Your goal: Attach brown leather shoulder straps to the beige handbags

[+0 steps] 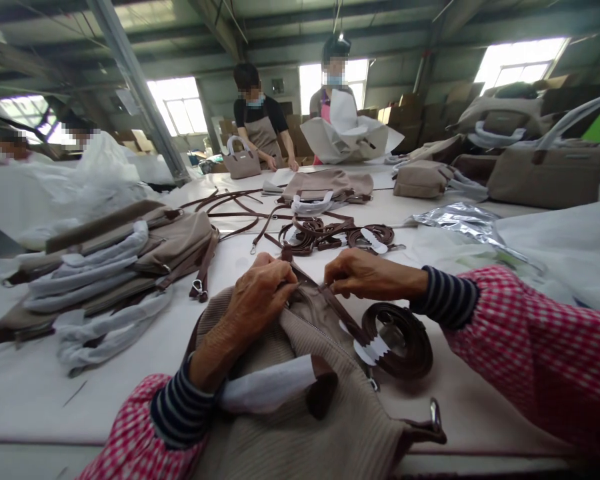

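A taupe handbag (305, 427) of soft fabric lies slumped at the lower centre of the frame, its zipped top edge turned up toward the middle. Its dark brown handle (280, 387), wrapped in white paper, lies across its front. Just right of it a dark brown strap (410, 337) lies coiled flat, banded by a scalloped white paper tag (373, 348), one end running up onto the bag's top edge.

Brown strap pile (325, 233). Left of it: stacked taupe bags (130, 263). Right of it: crumpled silver foil (460, 220). Beyond it: upright handbag (241, 162), aproned person (263, 130).
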Motion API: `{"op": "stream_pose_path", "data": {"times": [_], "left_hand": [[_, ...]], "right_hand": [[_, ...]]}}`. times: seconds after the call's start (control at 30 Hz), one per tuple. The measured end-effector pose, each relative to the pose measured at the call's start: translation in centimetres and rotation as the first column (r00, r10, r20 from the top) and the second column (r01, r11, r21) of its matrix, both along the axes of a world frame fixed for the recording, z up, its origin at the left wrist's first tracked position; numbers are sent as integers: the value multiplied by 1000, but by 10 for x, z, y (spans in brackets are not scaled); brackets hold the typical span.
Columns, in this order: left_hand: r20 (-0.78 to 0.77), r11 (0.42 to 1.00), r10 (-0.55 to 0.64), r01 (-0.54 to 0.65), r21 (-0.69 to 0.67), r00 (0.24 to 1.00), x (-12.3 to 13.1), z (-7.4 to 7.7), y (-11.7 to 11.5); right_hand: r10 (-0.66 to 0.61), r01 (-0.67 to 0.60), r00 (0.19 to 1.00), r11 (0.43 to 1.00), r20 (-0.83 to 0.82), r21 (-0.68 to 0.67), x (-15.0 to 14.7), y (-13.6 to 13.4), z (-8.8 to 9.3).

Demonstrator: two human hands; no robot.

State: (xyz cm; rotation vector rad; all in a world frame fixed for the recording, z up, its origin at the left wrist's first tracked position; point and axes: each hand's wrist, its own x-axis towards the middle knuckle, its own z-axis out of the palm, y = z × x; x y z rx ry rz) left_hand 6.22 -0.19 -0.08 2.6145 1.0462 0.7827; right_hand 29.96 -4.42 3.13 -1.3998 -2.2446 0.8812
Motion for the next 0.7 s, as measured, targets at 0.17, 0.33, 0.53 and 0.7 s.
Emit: {"op": "stream_pose_path", "data": {"times": [0.17, 0.33, 0.53, 0.7], "left_hand": [[186, 988, -66, 91, -127, 980, 2, -2, -2], [308, 960, -52, 133, -247, 950, 0, -7, 7], [395, 935, -43, 176, -307, 918, 2, -8, 7], [469, 912, -4, 196, -361, 883, 5, -8, 7]], "right_hand": [[-100, 106, 991, 993, -94, 58, 32, -21, 2], [-229, 291, 921, 942, -315, 167, 22, -20, -5], [-271, 328, 708, 944, -652, -36, -16, -3, -17], [-291, 166, 517, 957, -805, -239, -26, 5, -32]]}}
